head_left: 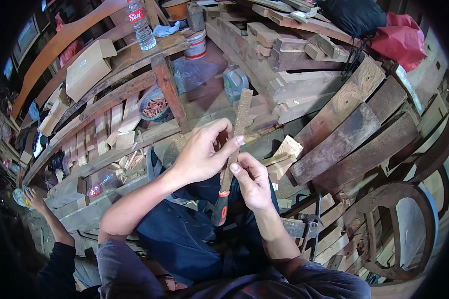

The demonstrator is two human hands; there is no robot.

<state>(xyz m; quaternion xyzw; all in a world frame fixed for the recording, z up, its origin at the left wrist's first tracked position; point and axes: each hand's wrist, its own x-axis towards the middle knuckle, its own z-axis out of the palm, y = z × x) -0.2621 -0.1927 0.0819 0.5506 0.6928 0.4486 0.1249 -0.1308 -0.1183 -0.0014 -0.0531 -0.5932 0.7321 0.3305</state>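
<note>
A wood rasp (pixel 243 110) with a brown, toothed blade and a black-and-red handle hangs slantwise over my lap, its handle pointing down toward me. My left hand (pixel 204 149) is closed, with the thumb pressed on the middle of the blade. Just below it, my right hand (pixel 255 183) pinches the lower part of the blade between thumb and bent fingers. Something small and green shows by the left thumb, too hidden to name. Behind my right hand lies a pale sawn wood block (pixel 290 147).
A workbench (pixel 129 57) at the left carries a water bottle (pixel 142 27) and a cardboard box (pixel 89 69). Below stands a basin of small wooden pieces (pixel 154 105). Stacked timber (pixel 309 84) fills the right; a hammer (pixel 310 224) lies nearby. Another person's hand (pixel 35 199) is far left.
</note>
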